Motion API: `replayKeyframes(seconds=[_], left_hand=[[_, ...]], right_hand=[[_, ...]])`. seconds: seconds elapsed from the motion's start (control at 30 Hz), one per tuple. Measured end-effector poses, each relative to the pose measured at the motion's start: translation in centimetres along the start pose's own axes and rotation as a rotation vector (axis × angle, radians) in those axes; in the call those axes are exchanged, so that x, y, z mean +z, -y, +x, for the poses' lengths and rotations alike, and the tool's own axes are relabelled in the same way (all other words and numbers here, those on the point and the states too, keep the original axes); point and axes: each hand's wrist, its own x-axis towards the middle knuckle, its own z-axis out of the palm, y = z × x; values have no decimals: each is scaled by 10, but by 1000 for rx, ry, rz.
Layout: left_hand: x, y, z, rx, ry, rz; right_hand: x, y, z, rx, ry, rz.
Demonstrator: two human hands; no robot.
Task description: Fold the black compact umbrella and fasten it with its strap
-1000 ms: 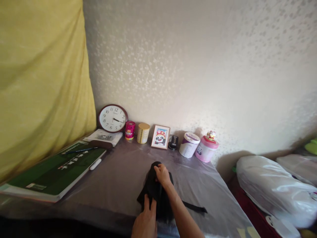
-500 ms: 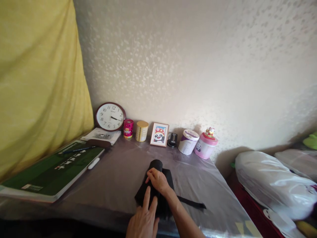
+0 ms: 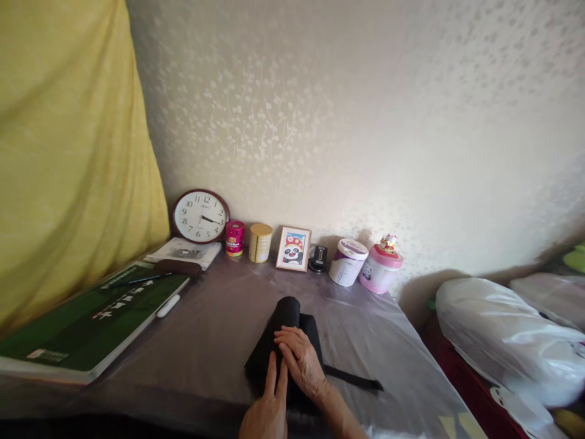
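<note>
A black folded fabric bundle (image 3: 282, 317) with a rolled, rounded far end lies near the table's front edge. A thin black strap (image 3: 354, 377) runs out from its right side along the table. My right hand (image 3: 304, 364) rests on top of the bundle, fingers extended side by side over the cloth. Just in front and to its left, my left hand (image 3: 269, 402) presses two outstretched fingers on the fabric, their tips close to the right hand. The bundle's near part is hidden under both hands.
Along the wall stand a clock (image 3: 201, 216), a pink tin (image 3: 234, 238), a yellow-lidded can (image 3: 260, 244), a panda picture frame (image 3: 294, 249) and two tubs (image 3: 348, 263). A green book (image 3: 91, 323) lies left. White plastic bags (image 3: 507, 335) sit beyond the table's right edge.
My right hand has slid slightly toward me and flattened, its fingers straighter on the fabric. My left hand's fingers have drawn closer together. The bundle stays in nearly the same place.
</note>
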Motion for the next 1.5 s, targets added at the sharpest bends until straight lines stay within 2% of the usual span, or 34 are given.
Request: replayKeyframes(seconds=[0.5, 0.57, 0.63, 0.73, 0.83, 0.93, 1.03, 1.13, 1.27, 1.4, 1.5], left_hand=[[0, 2, 5, -48, 59, -141], [-1, 1, 4, -38, 52, -145], [-1, -1, 4, -50, 50, -127], [-1, -4, 4, -100, 68, -84], [-3, -6, 1, -109, 50, -93], [-5, -3, -5, -66, -12, -141], [-5, 0, -9, -38, -65, -167], [-3, 2, -12, -41, -104, -163], [-3, 2, -14, -42, -122, -154], [-4, 1, -16, -46, -136, -116], [-2, 1, -17, -54, -147, -95]], right_hand=[[21, -78, 64, 114, 67, -119], [24, -84, 72, 216, 50, -138], [23, -88, 76, 377, 3, -179], [10, -91, 68, 576, -96, -240], [-12, -93, 43, 702, -164, -276], [-32, -92, 15, 774, -174, -280], [-42, -88, -5, 917, -156, -111], [-43, -81, -13, 1057, -122, 93], [-40, -71, -13, 1051, -75, 91], [-34, -58, -13, 898, -78, -95], [-26, -52, -12, 824, -109, -135]])
